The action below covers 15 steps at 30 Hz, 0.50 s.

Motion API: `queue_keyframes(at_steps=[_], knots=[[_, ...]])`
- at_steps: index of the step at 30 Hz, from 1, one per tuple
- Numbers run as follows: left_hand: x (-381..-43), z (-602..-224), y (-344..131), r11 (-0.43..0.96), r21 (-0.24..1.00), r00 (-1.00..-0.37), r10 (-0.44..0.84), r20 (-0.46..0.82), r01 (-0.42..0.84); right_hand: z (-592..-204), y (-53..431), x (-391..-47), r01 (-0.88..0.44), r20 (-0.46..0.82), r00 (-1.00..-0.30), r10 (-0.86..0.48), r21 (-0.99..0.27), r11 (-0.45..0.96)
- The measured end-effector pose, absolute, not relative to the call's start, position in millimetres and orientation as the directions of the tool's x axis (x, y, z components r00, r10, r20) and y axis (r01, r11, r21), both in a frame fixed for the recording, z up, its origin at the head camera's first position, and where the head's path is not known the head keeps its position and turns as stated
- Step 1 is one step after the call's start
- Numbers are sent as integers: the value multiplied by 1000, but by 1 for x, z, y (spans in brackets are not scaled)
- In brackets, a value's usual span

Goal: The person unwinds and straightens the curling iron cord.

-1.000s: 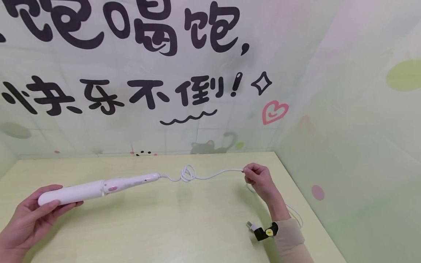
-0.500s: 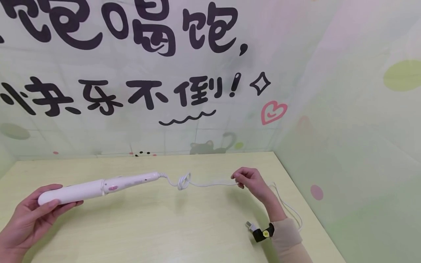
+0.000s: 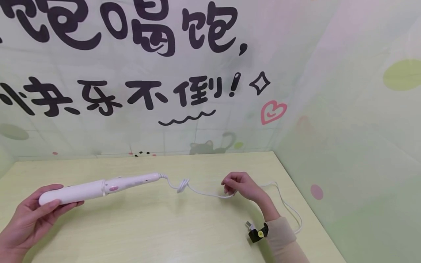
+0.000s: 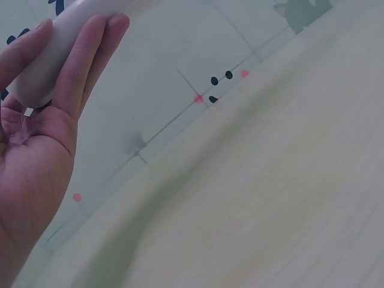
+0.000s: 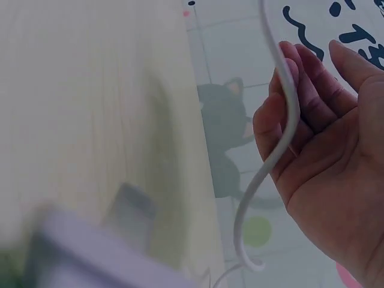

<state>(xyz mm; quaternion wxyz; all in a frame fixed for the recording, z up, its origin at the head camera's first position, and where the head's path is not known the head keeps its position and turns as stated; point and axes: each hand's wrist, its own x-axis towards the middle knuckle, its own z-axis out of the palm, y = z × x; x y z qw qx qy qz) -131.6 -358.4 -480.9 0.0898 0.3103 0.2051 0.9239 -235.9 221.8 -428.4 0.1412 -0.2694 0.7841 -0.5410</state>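
My left hand (image 3: 36, 215) grips the thick rounded end of a white hair styling iron (image 3: 82, 191), held above the table with its handle pointing right. The same iron (image 4: 48, 54) lies between thumb and fingers in the left wrist view. A white cord (image 3: 210, 195) leaves the handle, makes a loose knot (image 3: 182, 185) and sags towards my right hand (image 3: 241, 184). Seen from the right wrist, the cord (image 5: 285, 129) crosses the loosely bent fingers of that hand, thumb well apart. Whether it rests on them I cannot tell.
Behind my right arm the cord loops over the wooden table (image 3: 164, 226). Beside the black wrist camera (image 3: 254, 235) shows a small plug-like end (image 3: 248, 224) with metal tips. Printed wall sheets (image 3: 355, 146) stand behind and to the right.
My right hand has moved left and down along the cord, and its pinch has loosened. The cord sags more and the knot looks narrower. The left hand and iron have hardly moved.
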Motion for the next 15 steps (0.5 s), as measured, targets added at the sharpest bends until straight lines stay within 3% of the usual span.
queue_keyframes(at_steps=[15], knots=[[-130,-483,-357,-903,427,-785,294,545,-43,-441,194,-236,-262,45,-783,-620,-928,264]])
